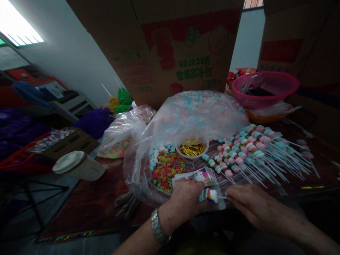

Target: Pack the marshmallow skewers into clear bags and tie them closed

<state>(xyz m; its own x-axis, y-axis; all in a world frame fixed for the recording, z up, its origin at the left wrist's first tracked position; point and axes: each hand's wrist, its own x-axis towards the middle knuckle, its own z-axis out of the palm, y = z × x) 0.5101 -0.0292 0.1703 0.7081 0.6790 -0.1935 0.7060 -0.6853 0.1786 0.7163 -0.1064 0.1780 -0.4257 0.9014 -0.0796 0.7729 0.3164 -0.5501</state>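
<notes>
My left hand (187,198), with a metal watch on its wrist, is wrapped round a candy skewer (211,195) in a clear sleeve near the table's front edge. The skewer's white stick points right, and my right hand (248,202) pinches its end. Printed bags (204,175) lie just behind my left hand. Ring-shaped candies (168,170) in several colours are spread in an open clear bag to the left. Behind them stands a round tub (192,148) of gold twist ties. Finished-looking candy skewers (247,145) are piled to the right, sticks toward the front right.
A big bag of pastel candies (199,109) lies before a tall cardboard box (180,46). A pink basket (265,88) is at the back right. On the left are a lidded cup (79,165) and a red crate (21,159).
</notes>
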